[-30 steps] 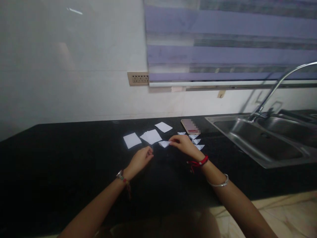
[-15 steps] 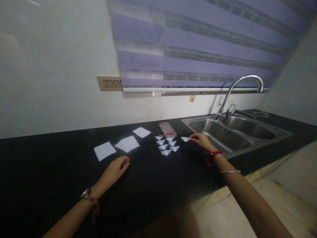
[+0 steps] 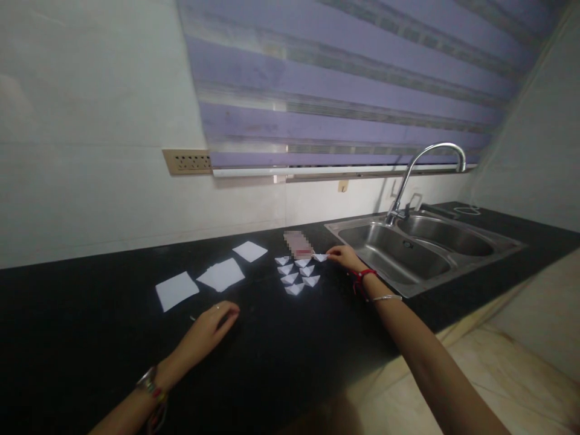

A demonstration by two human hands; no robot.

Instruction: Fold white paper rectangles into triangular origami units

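My right hand (image 3: 347,257) pinches the tip of a small folded paper piece (image 3: 321,258), white and pointed. That piece is at the right of the top row of a group of similar white folded paper pieces (image 3: 289,279) standing in two columns on the black counter (image 3: 263,362). My left hand (image 3: 220,320) rests low over the counter, loosely curled, its thumb apart from the fingers and nothing visible in it. Beyond it lie a stack of white paper sheets (image 3: 222,275) and a single white sheet (image 3: 176,291). A small pale sliver (image 3: 193,318) shows beside this hand.
Another white sheet (image 3: 250,251) lies farther back. A pinkish, blurred flat item (image 3: 296,243) sits behind the folded pieces. To the right is a double steel sink (image 3: 408,290) with a tall curved faucet (image 3: 410,175). A socket panel (image 3: 188,162) is on the wall.
My right hand has brought the folded paper piece left, closer to the others at the top row. My left hand stays nearly in place. The view has shifted slightly.
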